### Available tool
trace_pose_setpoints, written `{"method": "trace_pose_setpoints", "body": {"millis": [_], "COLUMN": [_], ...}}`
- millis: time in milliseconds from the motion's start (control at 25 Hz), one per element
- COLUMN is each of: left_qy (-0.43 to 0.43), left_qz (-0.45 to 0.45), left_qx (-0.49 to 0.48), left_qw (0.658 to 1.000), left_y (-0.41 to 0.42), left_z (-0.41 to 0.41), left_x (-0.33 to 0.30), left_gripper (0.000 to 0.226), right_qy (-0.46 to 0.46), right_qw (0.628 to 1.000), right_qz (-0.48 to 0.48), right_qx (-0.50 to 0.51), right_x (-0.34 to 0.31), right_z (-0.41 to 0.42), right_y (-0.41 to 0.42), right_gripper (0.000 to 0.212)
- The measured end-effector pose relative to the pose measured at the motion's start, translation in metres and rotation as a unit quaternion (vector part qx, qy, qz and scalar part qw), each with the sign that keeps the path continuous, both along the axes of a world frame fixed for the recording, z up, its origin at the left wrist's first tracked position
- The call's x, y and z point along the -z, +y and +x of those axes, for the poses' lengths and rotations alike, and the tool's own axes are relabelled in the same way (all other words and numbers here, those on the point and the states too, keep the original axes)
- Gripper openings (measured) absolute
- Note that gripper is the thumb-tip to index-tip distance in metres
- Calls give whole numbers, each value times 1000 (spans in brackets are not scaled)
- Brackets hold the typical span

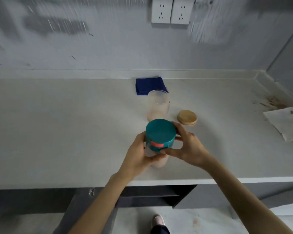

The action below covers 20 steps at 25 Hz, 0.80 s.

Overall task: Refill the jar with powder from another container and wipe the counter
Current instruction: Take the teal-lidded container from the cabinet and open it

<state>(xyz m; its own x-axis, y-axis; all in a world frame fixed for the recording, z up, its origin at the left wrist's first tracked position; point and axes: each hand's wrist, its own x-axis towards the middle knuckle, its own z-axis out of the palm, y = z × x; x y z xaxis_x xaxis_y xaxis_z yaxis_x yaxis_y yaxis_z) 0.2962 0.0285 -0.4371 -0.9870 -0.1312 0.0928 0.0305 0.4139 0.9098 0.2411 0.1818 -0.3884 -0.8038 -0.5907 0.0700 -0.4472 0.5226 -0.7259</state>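
A clear container of pale pink powder [156, 162] with a teal lid [160, 134] stands near the counter's front edge. My left hand [139, 154] grips its body from the left. My right hand [188, 146] curls round the teal lid from the right, thumb under its rim. Just behind stands an open clear jar [158, 104] with a little pink powder at its bottom. Its round wooden lid [187, 117] lies flat on the counter to the right of it. A folded dark blue cloth [149, 85] lies behind the jar, near the wall.
The pale counter [66, 124] runs wall to wall, with brown stains at its right corner [269, 102]. A crumpled, soiled paper [286, 124] lies at the far right. Two wall sockets [172, 12] sit above. An open cabinet gap [150, 195] lies below the counter edge.
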Motion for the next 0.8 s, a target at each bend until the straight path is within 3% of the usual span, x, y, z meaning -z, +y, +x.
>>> {"method": "trace_pose_setpoints", "body": {"millis": [280,560,800], "left_qy": [5,-14,-27], "left_qz": [24,45,59], "left_qx": [-39,-86,-66], "left_qw": [999,995,996], "left_y": [0,1,-3], "left_z": [-60,-91,-96], "left_x": [1,17,21], "left_gripper": [56,74,74], "right_qy": [-11,-34,27], "right_qw": [999,997,999], "right_qz": [12,2,-1], "right_qx": [-39,-71,-18], "right_x": [4,9,12], "right_z": [-72,-99,-92], "right_y": [-11,-19,-37], "right_gripper": [79,95,89]}}
